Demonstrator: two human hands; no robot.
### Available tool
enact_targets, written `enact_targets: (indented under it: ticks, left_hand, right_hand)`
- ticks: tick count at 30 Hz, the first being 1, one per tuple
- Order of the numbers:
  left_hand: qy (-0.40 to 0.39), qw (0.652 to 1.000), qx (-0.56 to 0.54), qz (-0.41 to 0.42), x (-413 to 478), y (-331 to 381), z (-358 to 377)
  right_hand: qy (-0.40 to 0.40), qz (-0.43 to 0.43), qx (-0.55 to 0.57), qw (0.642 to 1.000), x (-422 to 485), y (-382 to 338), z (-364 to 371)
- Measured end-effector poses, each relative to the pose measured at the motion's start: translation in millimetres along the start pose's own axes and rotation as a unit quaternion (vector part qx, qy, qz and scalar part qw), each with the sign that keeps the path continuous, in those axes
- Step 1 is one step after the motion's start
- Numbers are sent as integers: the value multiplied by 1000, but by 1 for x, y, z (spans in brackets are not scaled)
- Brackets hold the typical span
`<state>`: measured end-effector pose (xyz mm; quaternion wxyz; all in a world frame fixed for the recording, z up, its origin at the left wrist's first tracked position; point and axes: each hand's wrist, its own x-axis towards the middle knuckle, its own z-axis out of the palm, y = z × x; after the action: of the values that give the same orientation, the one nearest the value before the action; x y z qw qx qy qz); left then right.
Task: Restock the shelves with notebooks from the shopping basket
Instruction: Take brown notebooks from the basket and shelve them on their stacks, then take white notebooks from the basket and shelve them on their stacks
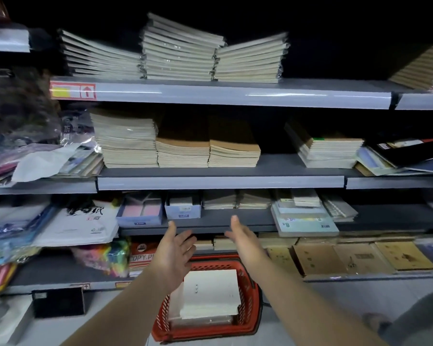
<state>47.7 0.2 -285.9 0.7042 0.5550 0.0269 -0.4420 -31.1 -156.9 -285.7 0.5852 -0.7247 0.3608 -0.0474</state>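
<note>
At the left end of the shelving, loose plastic-wrapped packets (23, 156) lie heaped on the middle shelf (220, 182). A white paper packet (80, 228) leans over the front edge of the third shelf (210, 221). Below it, a multicoloured packet (105, 255) sits on the bottom shelf (60, 273), beside a ream of copy paper (140, 258).

On the top shelf (235, 94), three wrapped stacks of pale notebooks (178, 51) stand side by side, close to the front edge. The middle shelf carries a tall pale stack (128, 143) touching two lower brown-covered stacks (183, 151).

In front of the third shelf's front edge, the left hand (173, 250) is raised in the air, fingers spread and straight, grasping nothing. Behind it, two blue boxes (140, 211) rest on that shelf.

Directly below the hands, a red shopping basket (160, 318) sits on the floor against the foot of the shelving. A pile of cream notebooks (211, 293) lies flat inside it, reaching nearly to its rim.

The right hand (245, 243) is raised level with the left, apart from it, palm turned inward and fingers extended, also holding nothing.

Further right, a bare stretch of the middle shelf separates the brown stacks from another notebook stack (330, 153). A pad marked 8K (305, 226) overhangs the third shelf's front edge. Brown-covered books (360, 260) lie in a row along the right part of the bottom shelf, and dark folders (410, 151) lie at the right end of the middle shelf.
</note>
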Motion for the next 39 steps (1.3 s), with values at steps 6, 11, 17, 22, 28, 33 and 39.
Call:
enact_targets:
  ticks: [6, 11, 17, 22, 28, 33, 39]
  left_hand:
    - [12, 1000, 18, -16, 50, -10, -17]
    - [11, 999, 28, -30, 102, -28, -35]
    - [24, 997, 30, -64, 168, -74, -64]
    - [35, 994, 35, -102, 211, -119, -87]
    - [44, 990, 47, -128, 259, -164, -109]
    - [50, 988, 50, -141, 287, -192, -121]
    - [63, 985, 46, -153, 311, -217, -133]
  right_hand:
    - [0, 25, 1, 1000, 44, 38, 16]
    - [-7, 46, 19, 999, 88, 72, 35]
    - [2, 72, -17, 997, 141, 136, 59]
    - [-8, 123, -46, 991, 177, 191, 82]
    - [-22, 156, -41, 987, 210, 235, 109]
    - [-20, 133, -17, 991, 228, 269, 122]
    - [-19, 168, -21, 985, 239, 307, 131]
